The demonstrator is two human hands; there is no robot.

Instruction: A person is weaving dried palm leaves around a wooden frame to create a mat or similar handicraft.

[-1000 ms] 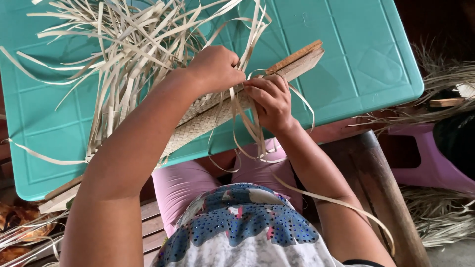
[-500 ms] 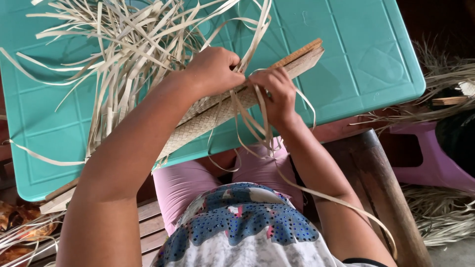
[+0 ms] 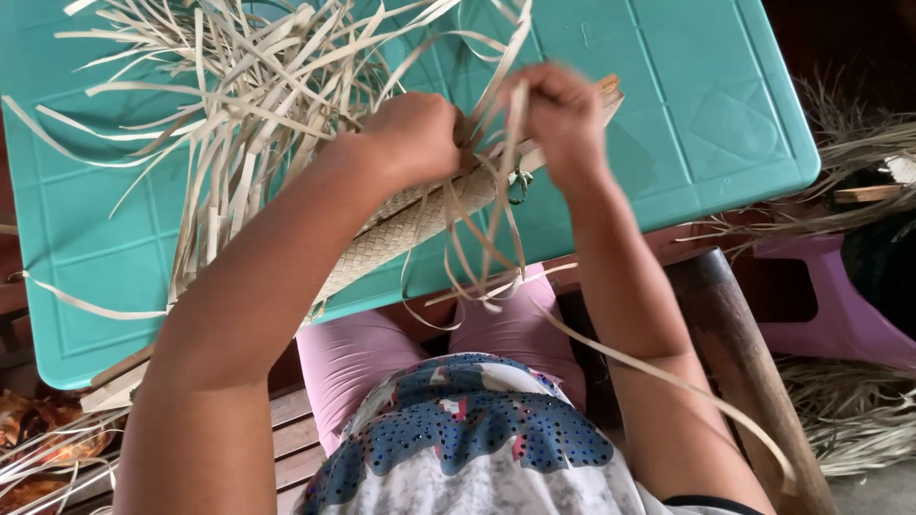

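A partly woven mat of pale leaf strips [image 3: 396, 234] lies across the teal plastic table [image 3: 687, 114], with many loose strip ends [image 3: 248, 95] fanning up and left. My left hand [image 3: 415, 133] presses down on the woven edge, fingers curled into the strips. My right hand [image 3: 563, 114], blurred by motion, is lifted above the mat and pinches a few strips [image 3: 515, 57] that rise from the weave. A wooden slat [image 3: 606, 91] pokes out beyond my right hand, under the mat.
A purple plastic stool [image 3: 840, 315] stands at the right, with dry leaf litter [image 3: 859, 153] behind it and on the floor. A wooden post [image 3: 735, 343] sits under the table edge. Long strips dangle over my pink-clad lap [image 3: 515, 329].
My right hand has lifted off the woven edge and pulled strips upward. My left hand has stayed on the mat.
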